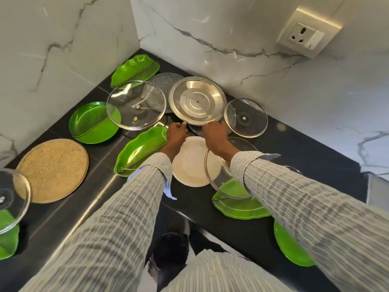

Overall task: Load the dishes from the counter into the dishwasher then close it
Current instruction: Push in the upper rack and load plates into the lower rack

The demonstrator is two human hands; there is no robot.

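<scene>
Both hands reach forward to the near rim of the round stainless steel lid (197, 100), which serves as the landmark on the black stone counter (294, 157). Left hand (176, 132) is at the lid's near-left edge with its fingers curled onto the rim, and right hand (215, 133) is at the near-right edge, fingers bent over the rim as well; both look clamped on the steel lid, though the fingertips are partly hidden. Both striped sleeves stretch out nearly straight from the body, wrists low over the counter. As for progress, the loading looks barely begun: the dishwasher is not in view, and the counter holds many dishes. Left of the steel lid lies a large clear glass lid (136, 105), overlapping a round green plastic plate (92, 123); behind it a grey speckled disc (164, 83) and a green leaf-shaped tray (134, 69). Right of the steel lid sits a small clear glass lid (245, 117). Nearer than it lie a white round plate (189, 161), a second green leaf-shaped tray (141, 150), another glass lid (219, 175) and, far left, a round tan woven mat (52, 170). Judging by this, nearly all of the loading, and the closing, remain.
</scene>
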